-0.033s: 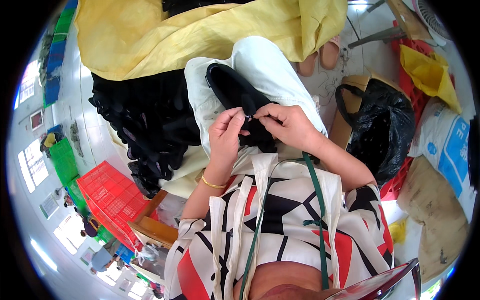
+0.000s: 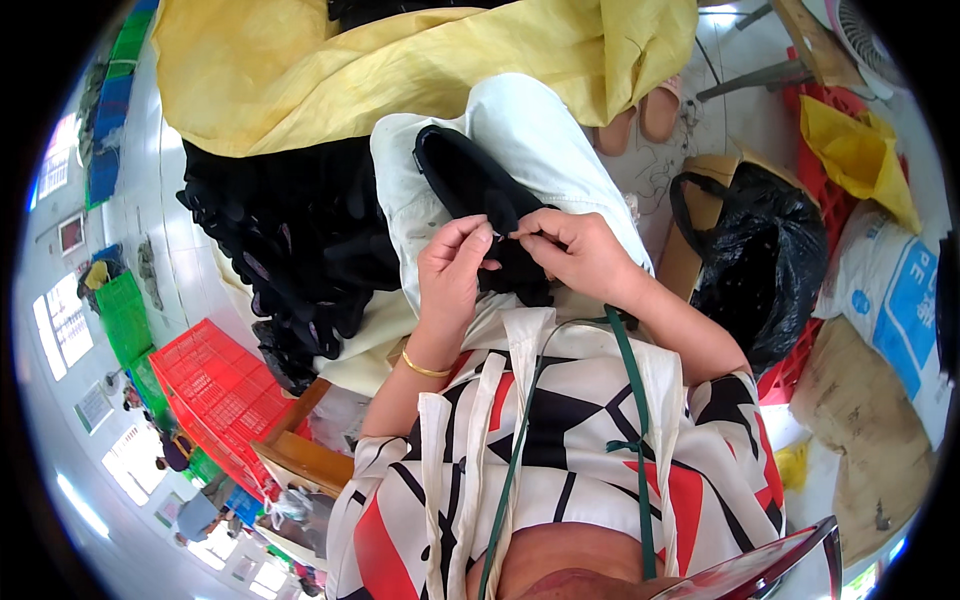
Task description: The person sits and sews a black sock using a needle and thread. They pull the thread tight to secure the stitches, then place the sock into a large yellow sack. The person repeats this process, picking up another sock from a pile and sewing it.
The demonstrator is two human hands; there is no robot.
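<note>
A black cloth shoe [image 2: 458, 168] lies across my lap on white cloth [image 2: 525, 115], its opening facing up and its heel end farthest from me. My left hand [image 2: 454, 268] pinches the shoe's near part with thumb and forefinger. Close beside it, my right hand [image 2: 585, 258] pinches the same part from the other side. A tiny pale glint shows between the fingertips, too small to make out. Left of my lap sits a big heap of black shoes [image 2: 290, 235], overlapping one another.
Yellow sheeting [image 2: 400, 75] spreads along the far side. To the right stand a cardboard box [image 2: 705, 235] with a black plastic bag [image 2: 770, 270], and white sacks [image 2: 880, 290]. Red crates [image 2: 215, 385] are at the left. Pink slippers [image 2: 660, 105] lie on the floor.
My fingertips have shifted very slightly at the shoe. Otherwise the hands, shoe and heap stay in place.
</note>
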